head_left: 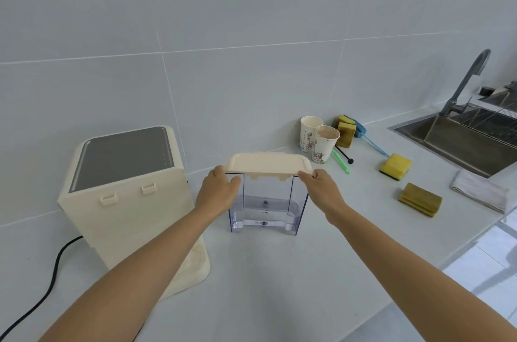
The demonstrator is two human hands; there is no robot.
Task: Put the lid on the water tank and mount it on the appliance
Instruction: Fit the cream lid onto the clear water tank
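On the white tabletop (279,271), just to the right of the cream appliance (126,202), stands the clear water tank (265,207), upright and empty as far as I can see. The cream lid (268,164) lies on top of the tank, and the step in hand seems to be the first one: seating the lid on the rim. The left hand (218,193) holds the left end of the lid, and the right hand (319,188) holds the right end; the fingers of both hands are closed lightly on the lid edges, the thumbs on the near side. Whether the lid is already pressed fully down I cannot tell, because its near edge looks a little raised over the tank wall. The next move, I think, needs an even push on both ends until the lid sits flat, then a grasp on the tank sides to carry it left to the appliance, where two small hooks (127,193) show on the near face. Paper cups (319,140) and sponges (396,167) stand well apart behind and to the right.
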